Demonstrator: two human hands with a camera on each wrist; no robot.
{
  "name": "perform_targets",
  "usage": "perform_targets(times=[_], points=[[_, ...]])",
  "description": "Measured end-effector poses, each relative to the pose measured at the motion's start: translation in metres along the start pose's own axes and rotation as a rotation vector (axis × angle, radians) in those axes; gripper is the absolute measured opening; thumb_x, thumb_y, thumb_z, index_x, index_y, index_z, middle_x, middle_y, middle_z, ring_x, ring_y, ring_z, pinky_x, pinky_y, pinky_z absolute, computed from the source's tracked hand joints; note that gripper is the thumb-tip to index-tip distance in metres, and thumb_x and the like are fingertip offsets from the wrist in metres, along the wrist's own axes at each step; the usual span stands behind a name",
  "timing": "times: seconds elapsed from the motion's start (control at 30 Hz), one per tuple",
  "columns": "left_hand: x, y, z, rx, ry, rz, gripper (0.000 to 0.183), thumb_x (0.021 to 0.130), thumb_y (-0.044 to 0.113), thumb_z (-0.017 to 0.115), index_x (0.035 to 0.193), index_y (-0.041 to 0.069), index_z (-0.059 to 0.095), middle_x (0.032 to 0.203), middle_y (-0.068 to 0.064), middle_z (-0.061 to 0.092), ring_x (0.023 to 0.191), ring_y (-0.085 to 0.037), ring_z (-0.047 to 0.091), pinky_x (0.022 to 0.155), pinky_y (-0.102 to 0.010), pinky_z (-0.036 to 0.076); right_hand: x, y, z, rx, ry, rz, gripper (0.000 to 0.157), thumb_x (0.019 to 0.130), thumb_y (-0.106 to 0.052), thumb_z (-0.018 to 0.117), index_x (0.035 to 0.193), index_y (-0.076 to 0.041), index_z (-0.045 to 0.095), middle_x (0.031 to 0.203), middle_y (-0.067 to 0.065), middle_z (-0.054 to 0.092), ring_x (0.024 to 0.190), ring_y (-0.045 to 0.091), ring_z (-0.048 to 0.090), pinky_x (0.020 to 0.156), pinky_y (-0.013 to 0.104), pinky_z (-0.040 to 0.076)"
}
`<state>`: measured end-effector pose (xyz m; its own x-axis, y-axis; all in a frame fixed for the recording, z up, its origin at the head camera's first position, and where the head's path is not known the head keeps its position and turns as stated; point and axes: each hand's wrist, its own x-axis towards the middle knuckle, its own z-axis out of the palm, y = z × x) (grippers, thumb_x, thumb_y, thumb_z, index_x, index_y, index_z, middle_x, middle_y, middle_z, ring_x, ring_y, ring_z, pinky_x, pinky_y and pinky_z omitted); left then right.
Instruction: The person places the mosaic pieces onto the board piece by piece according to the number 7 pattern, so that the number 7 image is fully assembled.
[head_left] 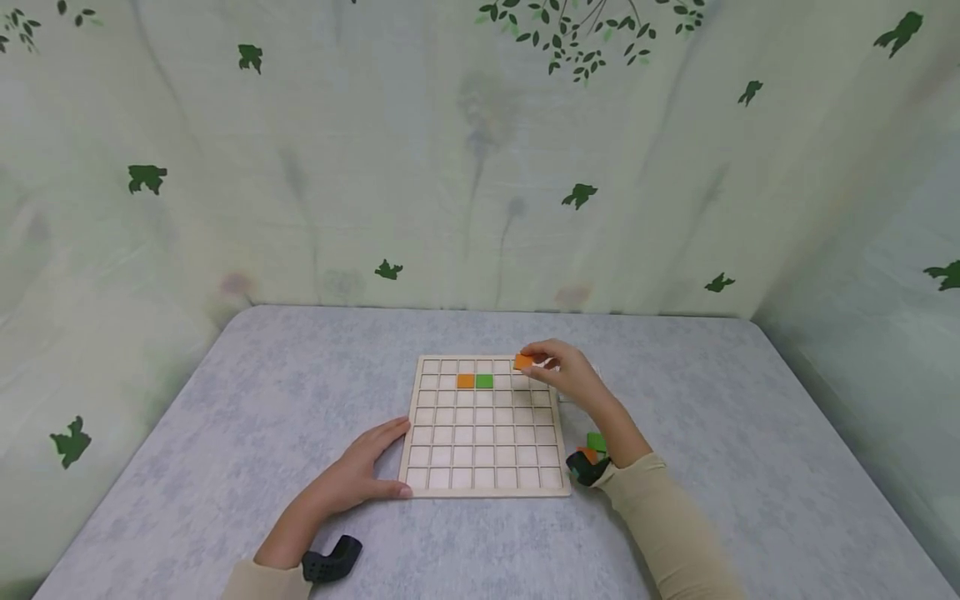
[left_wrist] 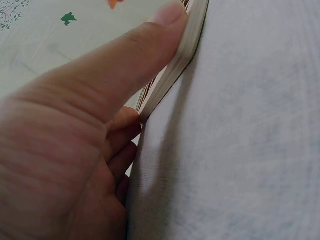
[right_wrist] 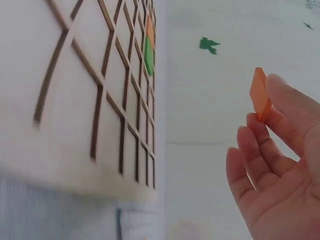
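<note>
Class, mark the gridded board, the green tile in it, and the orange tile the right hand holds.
Gridded board (head_left: 483, 436), head view, a bare cell.
Green tile (head_left: 484, 381), head view, top face.
Held orange tile (right_wrist: 258, 93), right wrist view, broad face.

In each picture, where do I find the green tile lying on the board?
Head: the green tile, just below centre, on the board.
Left wrist: not in it.
Right wrist: upper middle, under an orange tile.
Shared landmark: the board, its edge showing in the left wrist view.
</note>
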<state>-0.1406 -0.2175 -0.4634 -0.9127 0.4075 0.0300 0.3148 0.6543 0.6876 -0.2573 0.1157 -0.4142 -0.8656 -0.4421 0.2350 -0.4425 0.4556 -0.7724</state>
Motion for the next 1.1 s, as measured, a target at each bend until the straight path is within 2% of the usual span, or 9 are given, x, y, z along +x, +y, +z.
perform_targets(times=[0.2, 0.37, 0.47, 0.57, 0.87, 1.1], points=[[0.001, 0.000, 0.001, 0.000, 0.001, 0.006, 0.096, 0.066, 0.048, 0.074, 0.139, 0.002, 0.032, 0.142, -0.016, 0.029, 0.128, -0.038, 0.023, 0.098, -0.057, 0.021, 0.019, 0.009, 0.023, 0.001, -0.025, 0.024, 0.030, 0.085, -0.012, 0.063, 0.114, -0.003, 0.061, 0.108, 0.008, 0.057, 0.093, 0.021, 0.053, 0.078, 0.033, 0.046], [0.001, -0.001, 0.001, 0.001, 0.000, 0.008, 0.096, 0.066, 0.049, 0.073, 0.139, 0.002, 0.032, 0.142, -0.016, 0.029, 0.128, -0.038, 0.023, 0.098, -0.057, 0.021, 0.022, 0.024, 0.036, -0.006, -0.063, 0.131, 0.026, 0.084, -0.013, 0.064, 0.109, -0.008, 0.062, 0.103, 0.002, 0.058, 0.091, 0.017, 0.054, 0.078, 0.031, 0.046], [0.001, -0.001, 0.000, 0.003, 0.003, 0.005, 0.096, 0.066, 0.049, 0.073, 0.139, 0.003, 0.031, 0.142, -0.016, 0.029, 0.128, -0.038, 0.023, 0.098, -0.057, 0.021, 0.022, 0.028, 0.040, -0.024, -0.073, 0.159, 0.023, 0.084, -0.015, 0.064, 0.107, -0.011, 0.063, 0.103, 0.001, 0.057, 0.092, 0.016, 0.054, 0.080, 0.032, 0.045], [0.001, -0.001, -0.002, 0.003, 0.009, 0.004, 0.095, 0.067, 0.049, 0.073, 0.139, 0.003, 0.032, 0.142, -0.016, 0.029, 0.128, -0.038, 0.022, 0.098, -0.057, 0.021, 0.023, 0.028, 0.043, -0.042, -0.080, 0.156, 0.021, 0.085, -0.014, 0.063, 0.106, -0.012, 0.063, 0.105, 0.002, 0.056, 0.095, 0.017, 0.053, 0.081, 0.034, 0.044], [0.000, -0.001, -0.001, 0.012, 0.006, 0.015, 0.095, 0.066, 0.048, 0.073, 0.139, 0.002, 0.031, 0.141, -0.017, 0.029, 0.127, -0.039, 0.023, 0.097, -0.058, 0.022, 0.028, 0.023, 0.046, -0.096, -0.121, 0.205, 0.018, 0.080, -0.013, 0.068, 0.098, -0.015, 0.067, 0.100, 0.000, 0.054, 0.087, 0.016, 0.048, 0.076, 0.033, 0.043], [0.000, -0.001, 0.000, 0.009, 0.000, 0.002, 0.096, 0.066, 0.049, 0.073, 0.139, 0.003, 0.031, 0.142, -0.016, 0.029, 0.128, -0.039, 0.023, 0.097, -0.058, 0.022, 0.024, 0.021, 0.041, -0.042, -0.100, 0.227, 0.033, 0.080, -0.016, 0.069, 0.113, -0.013, 0.063, 0.106, 0.002, 0.055, 0.095, 0.018, 0.051, 0.081, 0.035, 0.043]])
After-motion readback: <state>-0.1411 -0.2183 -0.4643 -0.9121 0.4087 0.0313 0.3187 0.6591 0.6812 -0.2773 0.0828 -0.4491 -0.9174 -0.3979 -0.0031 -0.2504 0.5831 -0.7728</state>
